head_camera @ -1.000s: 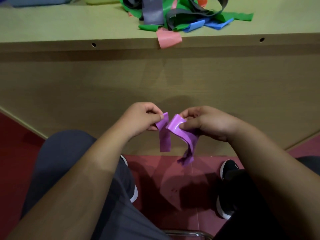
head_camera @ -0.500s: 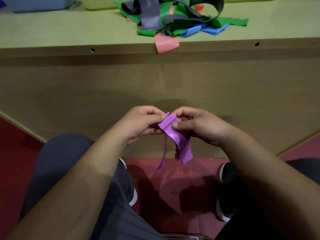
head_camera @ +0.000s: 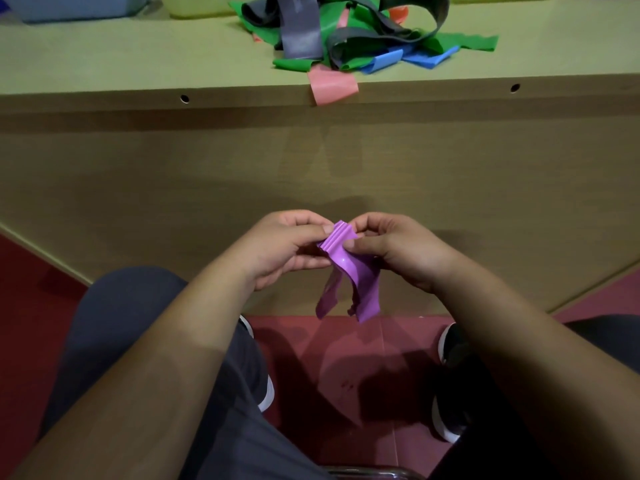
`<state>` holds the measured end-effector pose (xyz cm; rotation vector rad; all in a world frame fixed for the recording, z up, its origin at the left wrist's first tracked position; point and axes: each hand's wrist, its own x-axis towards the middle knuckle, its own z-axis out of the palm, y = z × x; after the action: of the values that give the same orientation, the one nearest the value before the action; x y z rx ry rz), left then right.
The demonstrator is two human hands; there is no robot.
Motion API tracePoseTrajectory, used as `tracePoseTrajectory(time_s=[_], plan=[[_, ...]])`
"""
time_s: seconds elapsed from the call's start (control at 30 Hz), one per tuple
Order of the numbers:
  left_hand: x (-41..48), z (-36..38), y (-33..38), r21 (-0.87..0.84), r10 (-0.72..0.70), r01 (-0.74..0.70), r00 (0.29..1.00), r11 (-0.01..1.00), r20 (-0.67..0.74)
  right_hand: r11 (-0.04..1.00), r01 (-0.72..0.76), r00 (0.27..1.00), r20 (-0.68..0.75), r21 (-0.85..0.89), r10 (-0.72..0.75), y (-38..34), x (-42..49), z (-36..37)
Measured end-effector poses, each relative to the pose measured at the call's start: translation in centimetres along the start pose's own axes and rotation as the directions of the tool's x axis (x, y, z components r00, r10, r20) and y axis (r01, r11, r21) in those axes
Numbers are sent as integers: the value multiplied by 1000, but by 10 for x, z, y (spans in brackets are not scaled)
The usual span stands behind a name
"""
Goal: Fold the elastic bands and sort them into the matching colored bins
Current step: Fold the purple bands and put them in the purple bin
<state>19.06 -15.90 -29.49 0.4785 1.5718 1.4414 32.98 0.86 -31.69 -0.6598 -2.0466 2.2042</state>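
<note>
Below the counter (head_camera: 104,74) edge, left hand (head_camera: 277,251) and right hand (head_camera: 398,251) both pinch the glossy purple band (head_camera: 346,268), pleated into ridges on top, limp tails dangling. Tangled flat bands (head_camera: 346,36) heap up on the counter.

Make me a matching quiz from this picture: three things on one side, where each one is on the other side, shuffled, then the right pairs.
Things
1. purple band
2. pink band
3. blue bin

Places
A. at the far left of the table
B. pinched between the left hand and the right hand
C. hanging over the table's front edge

Pairs: 1-B, 2-C, 3-A
</note>
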Motion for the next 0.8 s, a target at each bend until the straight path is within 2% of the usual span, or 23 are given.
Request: tracePoseTrajectory(time_s=[0.57, 0.8], plan=[[-2, -4, -1, 26, 6, -6, 1000, 1000, 13, 997, -55, 998, -45, -55, 53, -1, -2, 4], [-8, -7, 5, 92, 72, -87, 985, 992, 158, 987, -54, 996, -65, 153, 65, -2, -2, 3]])
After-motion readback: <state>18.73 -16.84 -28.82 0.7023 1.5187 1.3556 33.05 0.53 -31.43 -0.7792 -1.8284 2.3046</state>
